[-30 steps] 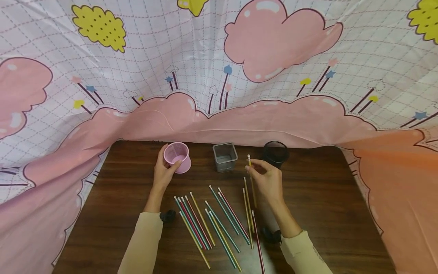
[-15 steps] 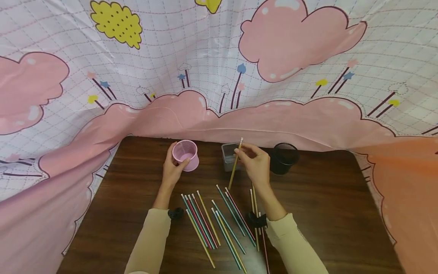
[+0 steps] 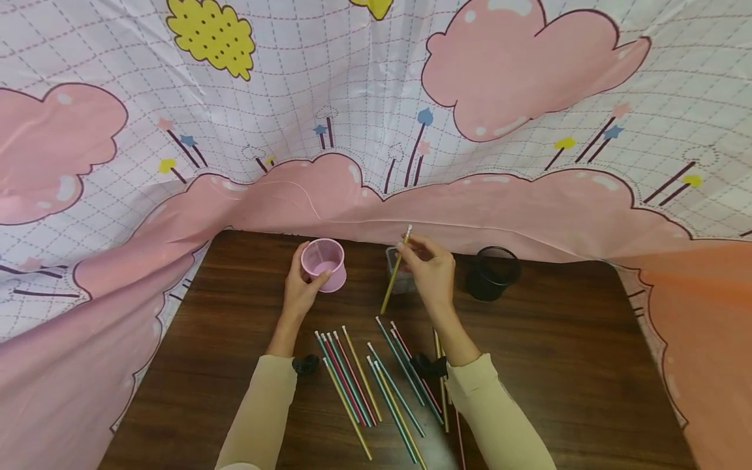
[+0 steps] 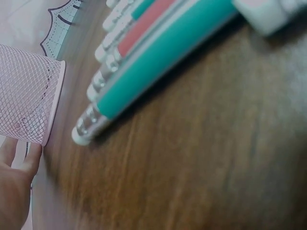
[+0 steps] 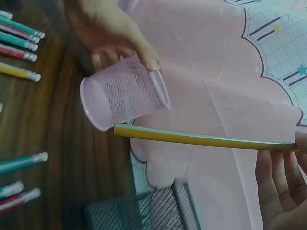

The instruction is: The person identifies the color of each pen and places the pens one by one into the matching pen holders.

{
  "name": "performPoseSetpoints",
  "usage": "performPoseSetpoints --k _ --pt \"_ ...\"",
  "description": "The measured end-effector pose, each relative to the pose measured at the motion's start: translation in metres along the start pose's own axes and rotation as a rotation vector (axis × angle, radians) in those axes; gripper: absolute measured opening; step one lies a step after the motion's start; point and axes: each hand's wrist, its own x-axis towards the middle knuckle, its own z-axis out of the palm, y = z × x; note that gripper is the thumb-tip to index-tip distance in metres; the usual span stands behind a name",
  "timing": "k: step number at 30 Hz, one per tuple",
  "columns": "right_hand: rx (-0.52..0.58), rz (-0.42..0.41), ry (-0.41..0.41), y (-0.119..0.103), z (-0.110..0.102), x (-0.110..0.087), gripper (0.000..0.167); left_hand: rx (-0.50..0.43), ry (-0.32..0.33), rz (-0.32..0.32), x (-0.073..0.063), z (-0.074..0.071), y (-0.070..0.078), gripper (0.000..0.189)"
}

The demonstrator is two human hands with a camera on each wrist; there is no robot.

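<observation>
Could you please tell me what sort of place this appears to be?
Probably a draped-off tabletop workspace: a wood-grain table with pencils laid across it, and a cloud-patterned cloth hung behind.

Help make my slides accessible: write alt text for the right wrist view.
The right hand holds a yellow pencil; the left hand grips a pink mesh cup. Part of a grey mesh holder shows below, and more pencils lie on a wooden table.

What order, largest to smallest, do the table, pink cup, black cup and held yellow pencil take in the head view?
1. Table
2. Pink cup and black cup, too alike to rank
3. Held yellow pencil, a thin strip
</observation>
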Motion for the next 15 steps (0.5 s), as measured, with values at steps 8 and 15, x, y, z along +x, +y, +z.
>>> performPoseSetpoints --k 8,15 --pt "0.115 0.009 -0.004 -0.030 0.033 0.014 0.026 -0.021 -0.020 0.006 0.002 0.000 -0.003 0.082" --pt "0.165 -0.009 0.011 -0.030 0.052 0.020 0.025 -0.039 -0.017 -0.001 0.003 -0.005 -0.005 0.082"
